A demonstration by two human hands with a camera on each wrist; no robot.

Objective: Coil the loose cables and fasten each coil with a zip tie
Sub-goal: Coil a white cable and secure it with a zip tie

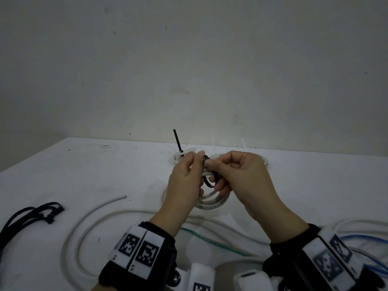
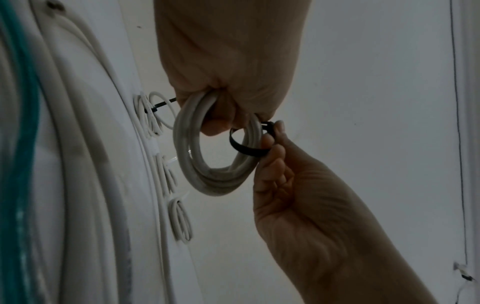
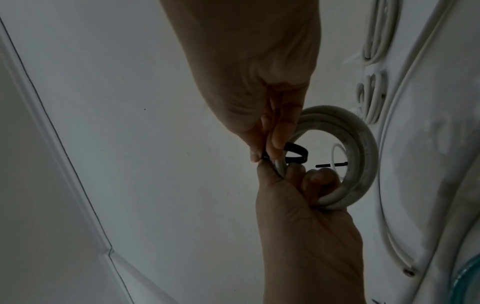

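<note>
Here, going left to right: at nine o'clock on the white table (image 1: 88, 177) lies a bundle of spare black zip ties (image 1: 31, 213), then a long loose white cable (image 1: 84, 223) curving toward six o'clock.

Centre, lifted just above the table, is the small white cable coil (image 2: 192, 148). It looks light and springy, so I judge the turns would fan apart if released; the best hold is across all the strands at once, close to the tie.

The left hand (image 1: 184, 183) does that: its fingers are curled through the coil and grip the bunched strands at the top, wrist raised, knuckles toward twelve o'clock.

A black nylon zip tie (image 2: 246, 147) loops loosely round the strands. It is thin, stiff and slick, best pinched near its head.

The right hand (image 1: 241, 179) comes in from three o'clock, thumb and forefinger pinching the tie, other fingers curled beneath.

Behind, at twelve o'clock, rest finished small white coils (image 1: 184, 155); one carries an upright black tie tail (image 1: 177, 141).
</note>
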